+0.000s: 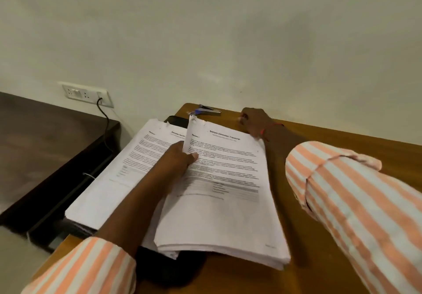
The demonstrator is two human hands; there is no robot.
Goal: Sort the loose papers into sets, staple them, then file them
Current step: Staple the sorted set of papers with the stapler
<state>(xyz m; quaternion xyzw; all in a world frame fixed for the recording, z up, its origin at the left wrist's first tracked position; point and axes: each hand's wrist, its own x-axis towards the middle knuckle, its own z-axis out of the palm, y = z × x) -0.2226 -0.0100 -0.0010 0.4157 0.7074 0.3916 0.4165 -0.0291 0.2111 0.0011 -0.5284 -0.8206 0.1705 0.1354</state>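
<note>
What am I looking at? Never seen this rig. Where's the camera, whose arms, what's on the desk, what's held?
There is no machine here. A person works with bare hands, and the single picture comes from a wide-angle camera on their head, looking forward and down. That is why the striped sleeves enter from the bottom corners.

On the wooden table lie two piles of printed paper, a left stack and a right stack. Both lie partly on a flat black thing, perhaps a folder. A blue and black stapler sits at the far edge by the wall.

The left hand pinches the lifted left edge of the right stack's top sheets. The right hand is at that stack's far right corner with its fingers curled. Whether it holds anything is unclear.
</note>
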